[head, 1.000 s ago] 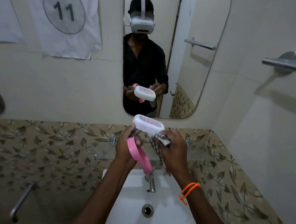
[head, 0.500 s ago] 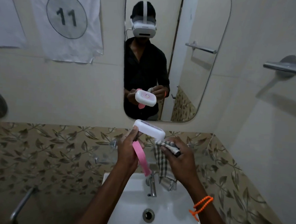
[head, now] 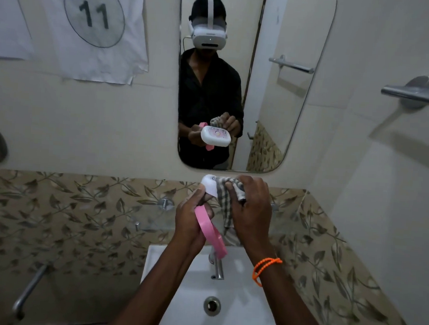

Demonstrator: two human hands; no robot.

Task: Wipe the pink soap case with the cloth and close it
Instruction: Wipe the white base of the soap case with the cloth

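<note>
The soap case is open: its white lid stands up at the top and its pink base hangs down toward the sink. My left hand grips the case at the hinge end, fingers curled round it. My right hand holds a grey checked cloth bunched in its fingers and presses it against the lid's right side. The cloth's loose end hangs down between my hands. The mirror shows the lid's outer face and both hands from the front.
A white sink with a drain and a chrome tap lies directly below my hands. A mirror hangs on the wall ahead. A towel bar juts out at the right; a metal pipe sits low left.
My right hand has brought the cloth up from beside the lid onto it, now covering its right part. The case has tilted a little in my left hand.
</note>
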